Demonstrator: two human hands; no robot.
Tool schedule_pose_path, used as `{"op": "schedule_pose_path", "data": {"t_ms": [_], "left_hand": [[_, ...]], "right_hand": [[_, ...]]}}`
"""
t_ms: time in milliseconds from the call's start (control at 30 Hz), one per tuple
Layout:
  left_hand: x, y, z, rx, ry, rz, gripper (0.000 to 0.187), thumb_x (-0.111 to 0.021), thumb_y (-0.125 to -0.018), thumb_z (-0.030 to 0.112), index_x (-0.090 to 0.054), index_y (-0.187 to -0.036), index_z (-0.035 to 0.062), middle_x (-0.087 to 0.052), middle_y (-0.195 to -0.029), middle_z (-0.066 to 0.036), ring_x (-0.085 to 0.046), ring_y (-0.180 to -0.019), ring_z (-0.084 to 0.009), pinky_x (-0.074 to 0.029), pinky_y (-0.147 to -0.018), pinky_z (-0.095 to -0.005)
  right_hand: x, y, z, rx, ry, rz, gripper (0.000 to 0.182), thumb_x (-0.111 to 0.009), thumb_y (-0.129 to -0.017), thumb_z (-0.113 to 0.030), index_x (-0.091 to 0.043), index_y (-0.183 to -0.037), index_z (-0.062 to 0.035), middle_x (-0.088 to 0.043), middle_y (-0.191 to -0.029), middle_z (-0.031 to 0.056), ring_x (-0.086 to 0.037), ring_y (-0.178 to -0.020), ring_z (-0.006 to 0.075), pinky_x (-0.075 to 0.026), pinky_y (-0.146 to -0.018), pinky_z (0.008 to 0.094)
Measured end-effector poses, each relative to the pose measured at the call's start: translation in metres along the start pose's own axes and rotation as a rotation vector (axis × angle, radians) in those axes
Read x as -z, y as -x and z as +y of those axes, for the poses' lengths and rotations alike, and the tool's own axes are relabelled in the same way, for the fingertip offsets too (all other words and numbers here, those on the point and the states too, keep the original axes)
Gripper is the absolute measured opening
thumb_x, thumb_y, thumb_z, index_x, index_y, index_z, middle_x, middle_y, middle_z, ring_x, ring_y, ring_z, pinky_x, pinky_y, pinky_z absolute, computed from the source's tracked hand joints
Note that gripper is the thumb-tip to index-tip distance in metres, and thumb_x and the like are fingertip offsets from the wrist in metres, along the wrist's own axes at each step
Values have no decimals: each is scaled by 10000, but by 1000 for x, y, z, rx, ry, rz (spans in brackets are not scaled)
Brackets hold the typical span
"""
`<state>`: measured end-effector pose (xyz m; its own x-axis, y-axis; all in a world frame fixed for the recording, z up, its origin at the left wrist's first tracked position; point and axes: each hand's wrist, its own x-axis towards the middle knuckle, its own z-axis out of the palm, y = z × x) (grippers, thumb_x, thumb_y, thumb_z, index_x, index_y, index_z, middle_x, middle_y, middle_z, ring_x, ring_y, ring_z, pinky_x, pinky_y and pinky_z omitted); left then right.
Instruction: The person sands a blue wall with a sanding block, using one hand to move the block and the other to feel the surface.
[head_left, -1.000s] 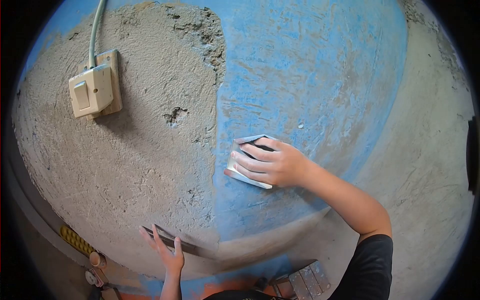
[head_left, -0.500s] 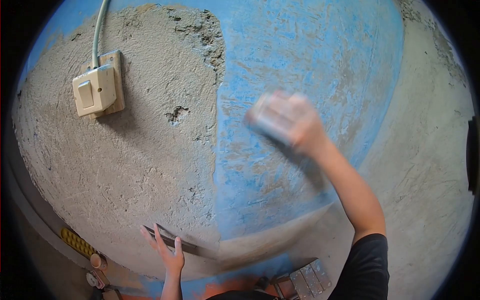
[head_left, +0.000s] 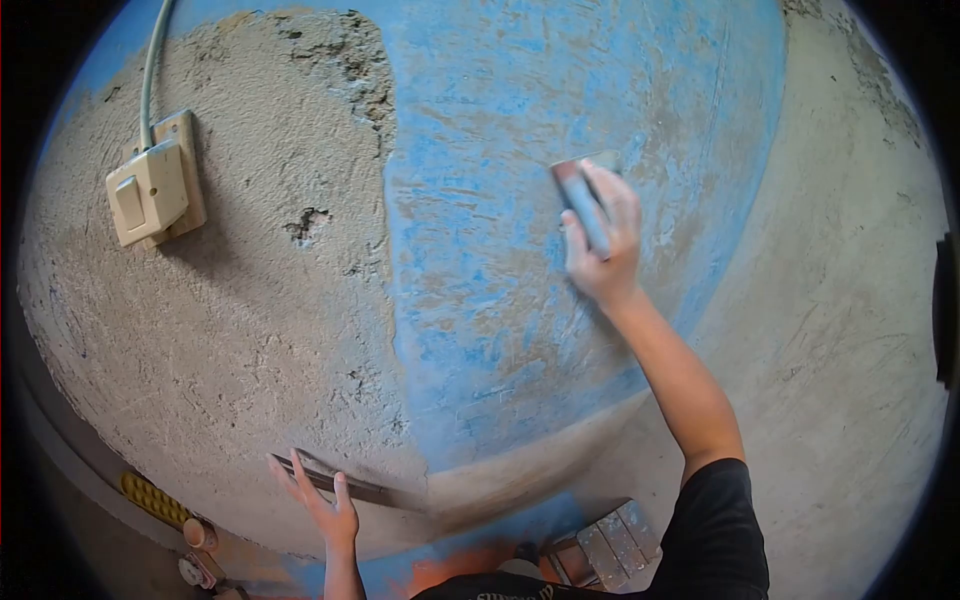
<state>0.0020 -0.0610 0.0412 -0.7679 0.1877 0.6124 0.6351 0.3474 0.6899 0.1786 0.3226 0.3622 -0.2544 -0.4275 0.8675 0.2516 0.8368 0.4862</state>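
Observation:
My right hand is closed around a flat trowel-like tool with a pale bluish grip and a brown end. It is over the blue-painted patch of the wall, where worn streaks of grey and brown show through the paint. Low on the left, my left hand has its fingers stretched apart. Those fingers overlap a thin dark strip that runs along the lower part of the rough grey wall. The palm faces away from my view.
A cream switch box on a wooden backing sticks out at upper left, with a cable rising from it. A paint-spotted slatted stool stands below. At lower left are a yellow bumpy object and a round-ended item.
My right hand has moved slightly right and up, turning the tool more upright; its motion blur has eased. The wall and switch box sit further left in view. My left hand keeps its pose.

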Motion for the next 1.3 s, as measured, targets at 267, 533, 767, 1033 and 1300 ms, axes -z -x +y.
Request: {"op": "schedule_pose_path", "data": {"t_ms": [267,533,767,1033,1300], "left_hand": [[-8,11,22,4,-92,30,828,-642,-996,329,-196,-1651,91,-25,-1709,-254,-85,-1566,-470,-153,-1229,-610],[-63,25,63,-115,-203,52,826,-619,-1014,372,-178,-1653,91,-19,-1704,-260,-46,-1569,-479,-133,-1212,-659],[-121,26,129,-201,-143,100,804,-635,-997,348,-226,-1643,100,-68,-1702,-251,-69,-1569,-467,-129,-1222,-655],[-181,29,183,-228,-307,138,797,-636,-1010,352,-222,-1644,104,-49,-1706,-242,-41,-1572,-466,-128,-1212,-672],[-241,48,204,-157,-161,213,831,-651,-1006,368,-199,-1650,102,16,-1714,-232,-4,-1581,-454,-135,-1223,-652]], "right_hand": [[4,57,39,-126,-45,132,380,-647,-967,-171,-636,-1346,-169,-599,-1443,60,-504,-1332,211,-464,-1001,394],[21,137,76,63,40,-36,439,-672,-895,-139,-619,-1319,-39,-619,-1346,117,-542,-1242,332,-470,-1006,464],[40,207,102,-149,55,-13,565,-678,-879,-145,-548,-1414,-18,-592,-1384,166,-536,-1260,390,-438,-1072,489],[67,267,128,-338,49,-104,485,-634,-936,-179,-595,-1400,-41,-543,-1487,177,-487,-1367,426,-375,-1133,546],[56,334,116,-691,-33,5,428,-622,-957,-238,-671,-1375,-156,-526,-1521,181,-458,-1414,432,-362,-1141,571]]}}
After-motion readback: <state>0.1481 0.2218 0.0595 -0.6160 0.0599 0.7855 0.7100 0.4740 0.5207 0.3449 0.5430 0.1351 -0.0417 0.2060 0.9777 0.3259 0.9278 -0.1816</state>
